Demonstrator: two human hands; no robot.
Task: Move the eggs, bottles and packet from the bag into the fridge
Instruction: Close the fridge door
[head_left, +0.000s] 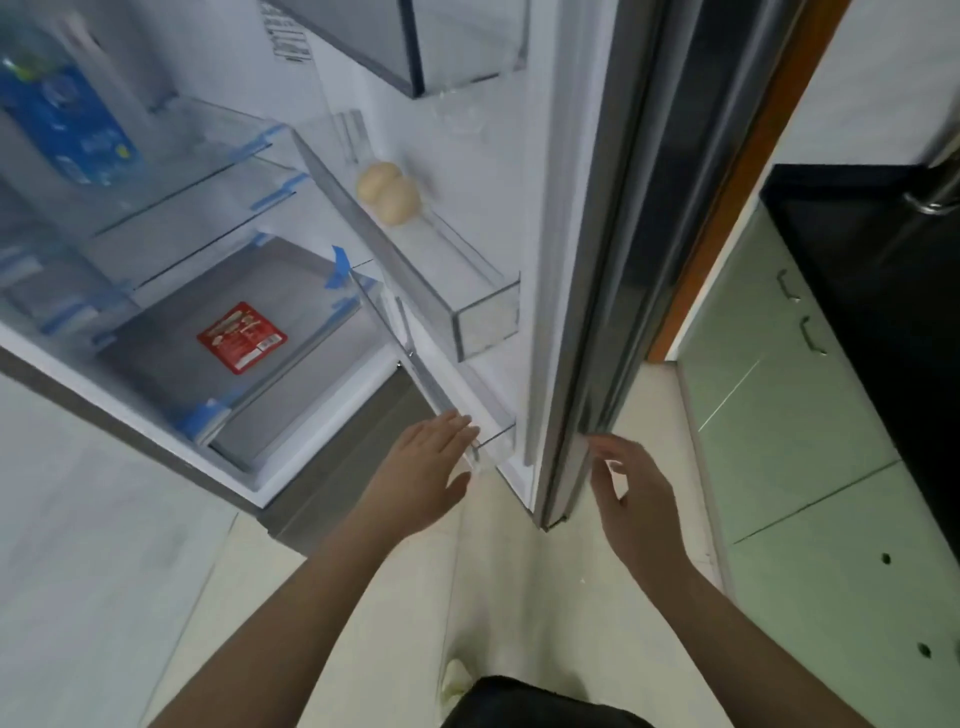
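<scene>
In door bin — two pale eggs (388, 193) touching; red packet (241, 337) flat.

Both bare forearms are reaching forward and up from the bottom of the view. The left hand (423, 470) is lying flat, fingers straight and together, holding nothing. The right hand (631, 496) is turning edge-on, fingers loosely bent, empty.

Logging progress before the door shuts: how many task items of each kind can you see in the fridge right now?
Eggs: 2, in the door rack
Bottles: 1, blue-labelled, upper shelf
Packets: 1, red, bottom shelf
Total: 4
</scene>
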